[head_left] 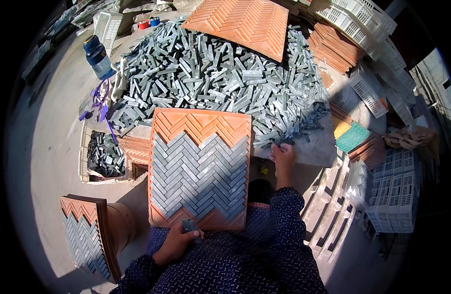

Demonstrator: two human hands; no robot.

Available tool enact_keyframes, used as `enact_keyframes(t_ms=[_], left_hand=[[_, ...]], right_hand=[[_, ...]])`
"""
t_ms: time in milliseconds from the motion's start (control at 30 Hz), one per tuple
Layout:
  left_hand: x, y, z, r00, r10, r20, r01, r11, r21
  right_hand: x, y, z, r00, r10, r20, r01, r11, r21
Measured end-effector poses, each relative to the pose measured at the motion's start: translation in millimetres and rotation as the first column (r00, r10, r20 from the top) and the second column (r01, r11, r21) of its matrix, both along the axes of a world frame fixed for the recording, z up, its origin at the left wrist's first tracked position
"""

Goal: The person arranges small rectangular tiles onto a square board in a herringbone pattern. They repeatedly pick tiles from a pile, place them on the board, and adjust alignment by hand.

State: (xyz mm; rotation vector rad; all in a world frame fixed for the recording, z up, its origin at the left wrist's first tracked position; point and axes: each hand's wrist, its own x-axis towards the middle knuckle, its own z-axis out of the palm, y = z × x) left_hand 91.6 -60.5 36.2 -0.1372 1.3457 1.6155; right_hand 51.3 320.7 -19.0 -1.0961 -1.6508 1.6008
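An orange herringbone mould tray [201, 117] leans tilted in front of me, its lower edge at my lap. Grey stone strips [196, 171] fill its middle in a zigzag pattern, while bare orange grooves show at top and bottom. My left hand [176, 242], by the tray's bottom edge, is closed around a few short grey strips [189, 225]. To the right of the tray, my right hand [283, 157] is at the near edge of a large heap of loose strips [225, 81]. Its fingers are bent together; what they pinch, if anything, cannot be made out.
An empty orange mould [240, 24] lies atop the heap. Filled moulds [85, 235] stand at lower left, near a crate of dark pieces [105, 157]. A blue-capped bottle [99, 59] stands far left. White crates [394, 188], a green sponge-like block [353, 137] and a wooden pallet [328, 206] are right.
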Motion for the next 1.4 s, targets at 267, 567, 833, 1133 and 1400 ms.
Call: enact_keyframes(t_ms=[267,567,833,1133,1400], left_hand=[[2.9,-30.3,-31.4,0.982,0.173,0.079,-0.185,0.966,0.182],[2.3,-24.2,-27.6,0.991,0.123,0.052,-0.129,0.98,0.148],[3.7,-24.6,-29.8,0.984,0.157,0.089,-0.171,0.97,0.173],[3.5,-24.8,-33.8,0.981,0.15,0.125,-0.168,0.974,0.15],[2.5,-22.6,-29.8,0.976,0.165,0.144,-0.187,0.97,0.153]], right_hand=[[96.0,-67.1,26.7,0.865,0.264,-0.427,-0.491,0.622,-0.609],[152.3,-124.6,27.8,0.724,0.679,0.124,-0.587,0.7,-0.407],[152.2,-116.2,36.9,0.661,0.733,0.16,-0.633,0.66,-0.405],[146.9,-117.1,22.3,0.626,0.714,0.313,-0.765,0.486,0.422],[129.7,-109.0,25.4,0.584,0.742,0.329,-0.777,0.392,0.492]])
